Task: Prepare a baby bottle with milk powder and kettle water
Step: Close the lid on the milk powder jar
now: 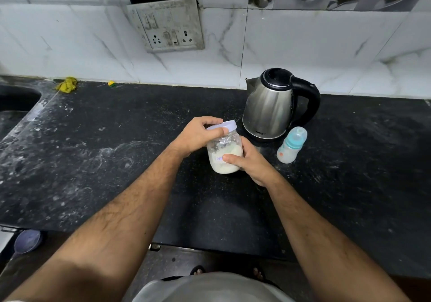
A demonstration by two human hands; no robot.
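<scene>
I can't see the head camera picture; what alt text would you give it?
A person's left hand grips the lilac lid of a clear jar of white powder while the right hand holds its body, above a black stone counter. Behind it stand a steel kettle and, to its right, a capped baby bottle.

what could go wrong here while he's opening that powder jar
The left hand grips the lid while the right hand holds the jar tilted; if the lid pops off, powder might spill onto the counter. The baby bottle stands close by the kettle, so an elbow jerk could topple it.
</scene>
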